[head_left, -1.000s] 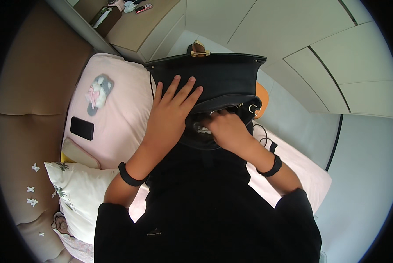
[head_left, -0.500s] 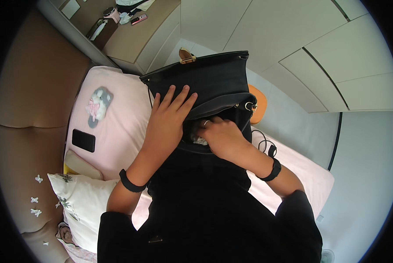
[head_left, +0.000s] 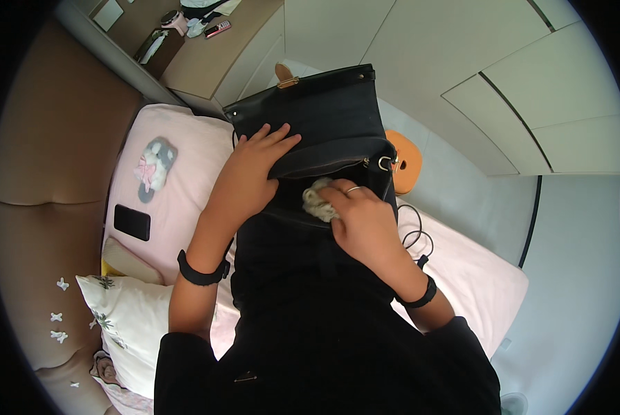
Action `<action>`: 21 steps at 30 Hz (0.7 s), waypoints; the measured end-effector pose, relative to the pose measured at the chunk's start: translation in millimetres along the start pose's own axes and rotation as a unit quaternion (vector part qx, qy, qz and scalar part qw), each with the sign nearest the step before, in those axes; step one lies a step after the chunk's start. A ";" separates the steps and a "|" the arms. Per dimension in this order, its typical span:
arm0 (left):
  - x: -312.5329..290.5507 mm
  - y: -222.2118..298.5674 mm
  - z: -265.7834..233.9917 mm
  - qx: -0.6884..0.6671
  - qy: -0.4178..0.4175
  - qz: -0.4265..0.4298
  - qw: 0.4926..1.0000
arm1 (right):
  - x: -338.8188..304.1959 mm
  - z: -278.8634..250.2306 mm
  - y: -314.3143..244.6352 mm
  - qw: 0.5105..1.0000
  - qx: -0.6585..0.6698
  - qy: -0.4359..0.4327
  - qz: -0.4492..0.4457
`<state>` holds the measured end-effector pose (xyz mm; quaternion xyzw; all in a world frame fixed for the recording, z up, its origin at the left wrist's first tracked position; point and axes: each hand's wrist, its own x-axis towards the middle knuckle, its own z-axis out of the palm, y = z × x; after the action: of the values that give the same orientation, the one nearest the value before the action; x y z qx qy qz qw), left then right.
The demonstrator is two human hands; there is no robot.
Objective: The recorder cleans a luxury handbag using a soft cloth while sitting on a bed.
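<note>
A black leather handbag (head_left: 317, 114) lies in front of my body, its flap folded back and its mouth gaping. Spread over the inside of the flap and the bag's rim is my left hand (head_left: 251, 169), fingers apart. At the mouth, my right hand (head_left: 367, 220), with a ring on one finger, grips a crumpled cream-coloured soft bundle (head_left: 315, 200). Its exact kind is hard to make out. A tan tab with a gold clasp (head_left: 287, 81) sits on the flap's edge. The bag's dark inside hides any other contents.
On the pink bed lie a grey-and-white plush toy (head_left: 156, 162), a black phone (head_left: 131, 222), a white pillow (head_left: 126, 304) and a black cable (head_left: 421, 235). An orange stool-like object (head_left: 405, 162) stands beyond the bag. A wooden desk (head_left: 216, 59) is at the far left, pale cabinets (head_left: 462, 69) behind.
My right hand has drawn back from deep in the bag, bringing the cream bundle up into sight. The left hand and the flap have shifted slightly left.
</note>
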<state>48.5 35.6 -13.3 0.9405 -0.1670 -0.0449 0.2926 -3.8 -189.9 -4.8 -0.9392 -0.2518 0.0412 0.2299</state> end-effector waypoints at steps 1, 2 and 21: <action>1.2 -0.5 -2.1 -0.018 -0.006 0.003 1.000 | -1.4 0.2 2.2 0.999 0.007 0.038 0.037; 1.0 -0.7 -3.8 -0.017 -0.009 0.004 1.000 | -2.8 -0.1 4.3 0.994 0.014 0.076 0.073; 11.1 1.5 -10.2 -0.041 -0.019 0.024 0.999 | -27.5 2.6 38.7 0.966 0.059 0.231 0.095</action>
<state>60.3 36.1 -3.9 0.9226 -0.1926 -0.0622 0.3285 -10.6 -232.1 -25.7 -0.9275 -0.0987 -0.1410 0.3320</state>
